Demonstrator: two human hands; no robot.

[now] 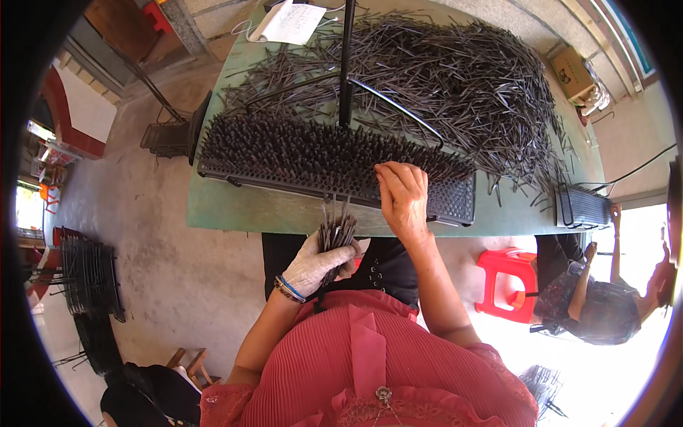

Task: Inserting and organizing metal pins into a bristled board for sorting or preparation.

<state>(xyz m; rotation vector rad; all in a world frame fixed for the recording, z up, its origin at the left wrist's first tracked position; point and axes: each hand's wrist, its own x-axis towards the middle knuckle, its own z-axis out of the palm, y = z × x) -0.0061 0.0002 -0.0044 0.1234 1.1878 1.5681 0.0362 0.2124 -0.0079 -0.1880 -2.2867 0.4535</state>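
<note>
My left hand [309, 265], in a pale glove, is closed round a bundle of thin dark sticks [336, 233] just off the table's near edge. The sticks point upward, and a few rise higher than the others. My bare right hand [404, 193] is at the front of a long black perforated tray [453, 201], its fingers pinched together by the holes. Whatever is between those fingertips is too small to make out. Dark sticks [284, 146] stand upright in dense rows over most of the tray; holes show bare at its right end and along the front.
A large heap of loose dark sticks [462, 85] covers the far side of the green table [238, 213]. A black post [347, 64] rises behind the tray. Paper [290, 23] lies at the back. To the right are a smaller rack [585, 206], another person [597, 302] and a red stool [506, 285].
</note>
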